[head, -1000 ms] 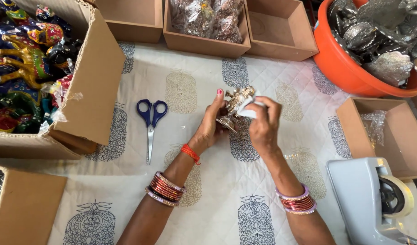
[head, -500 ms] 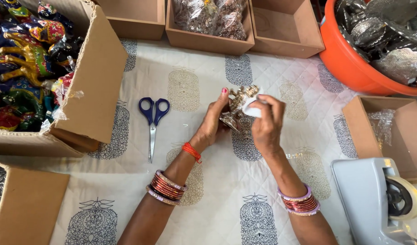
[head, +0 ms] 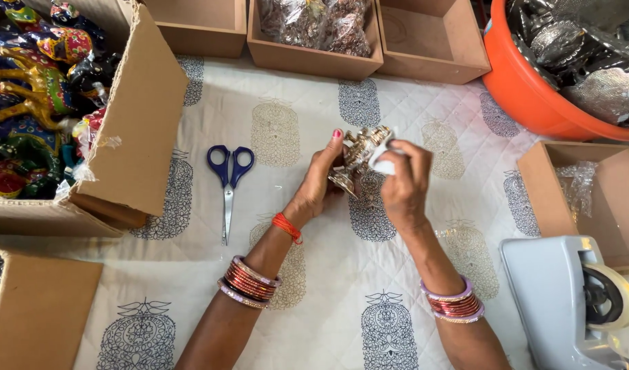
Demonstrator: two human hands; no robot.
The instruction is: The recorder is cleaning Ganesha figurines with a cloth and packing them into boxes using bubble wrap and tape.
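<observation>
Holding a small silver figurine [head: 359,154] mid-frame, both hands on it, wrapping not finished

Left hand [head: 319,185] was closed around the figurine's base, fingers curled tight; right hand [head: 403,181] pinched a white bit of wrap or tape [head: 383,161] against its side, can't tell which. Figurine was held above the printed cloth [head: 287,116], centre of frame. Blue scissors [head: 229,181] lay untouched to the left, tape dispenser [head: 568,301] lower right, open brown box [head: 588,199] at right held only plastic film. Judged early-to-mid: piece in hand, not boxed
</observation>
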